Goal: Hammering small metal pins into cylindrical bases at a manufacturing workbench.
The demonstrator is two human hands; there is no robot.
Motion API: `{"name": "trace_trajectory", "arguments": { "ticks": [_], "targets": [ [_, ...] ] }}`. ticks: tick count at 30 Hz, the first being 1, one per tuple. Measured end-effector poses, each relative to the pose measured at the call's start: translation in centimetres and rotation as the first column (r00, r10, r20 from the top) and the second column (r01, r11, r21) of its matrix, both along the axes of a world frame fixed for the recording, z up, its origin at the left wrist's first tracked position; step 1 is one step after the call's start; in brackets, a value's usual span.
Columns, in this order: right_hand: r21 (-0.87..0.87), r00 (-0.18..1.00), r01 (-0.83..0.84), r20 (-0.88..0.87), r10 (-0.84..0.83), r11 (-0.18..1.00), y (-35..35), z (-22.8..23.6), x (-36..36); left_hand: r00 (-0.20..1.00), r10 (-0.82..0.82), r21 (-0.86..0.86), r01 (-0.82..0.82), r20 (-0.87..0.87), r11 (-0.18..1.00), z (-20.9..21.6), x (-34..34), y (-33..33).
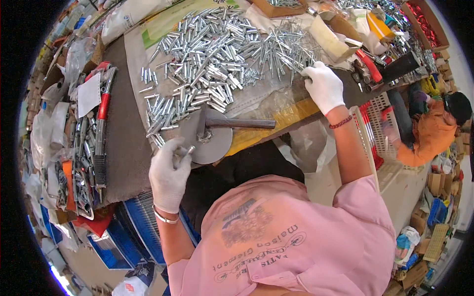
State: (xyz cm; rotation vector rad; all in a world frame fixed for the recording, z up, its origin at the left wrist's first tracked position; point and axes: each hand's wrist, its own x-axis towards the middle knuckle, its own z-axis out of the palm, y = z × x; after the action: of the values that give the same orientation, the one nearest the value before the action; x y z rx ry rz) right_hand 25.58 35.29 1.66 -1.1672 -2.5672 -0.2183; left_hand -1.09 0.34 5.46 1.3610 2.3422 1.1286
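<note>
My left hand [169,172], in a white glove, is at the near left edge of the work table, closed with a short silver metal cylinder [191,149] between thumb and finger. Beside it a hammer [244,123] lies across a round grey metal plate [217,148]. My right hand [324,89], also gloved, reaches to the right side of a heap of thin metal pins [286,49]. Its fingertips are pinched together; whatever they hold is too small to make out. Left of the pins spreads a large heap of silver metal cylinders [207,54].
Tools fill a tray [89,148] at the left. A red-handled tool [370,66], a cut-open white container [333,42] and a box of red parts [424,22] stand at the right. Blue crates [116,244] sit below. A person in orange [432,130] is at the right.
</note>
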Motion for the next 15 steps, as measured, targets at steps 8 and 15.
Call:
{"name": "trace_trajectory", "arguments": {
  "ticks": [8, 15],
  "targets": [
    [0.066, 0.967, -0.255, 0.023, 0.254, 0.965, 1.0, -0.6, -1.1, 0.976, -0.178, -0.019, 0.177, -0.124, 0.984, -0.7, 0.7, 0.9],
    [-0.018, 0.942, -0.321, -0.108, 0.317, 0.947, -0.7, -1.0, -1.8, 0.976, -0.135, 0.005, 0.138, -0.174, 0.990, -1.1, 0.2, 0.5]
  ]
}}
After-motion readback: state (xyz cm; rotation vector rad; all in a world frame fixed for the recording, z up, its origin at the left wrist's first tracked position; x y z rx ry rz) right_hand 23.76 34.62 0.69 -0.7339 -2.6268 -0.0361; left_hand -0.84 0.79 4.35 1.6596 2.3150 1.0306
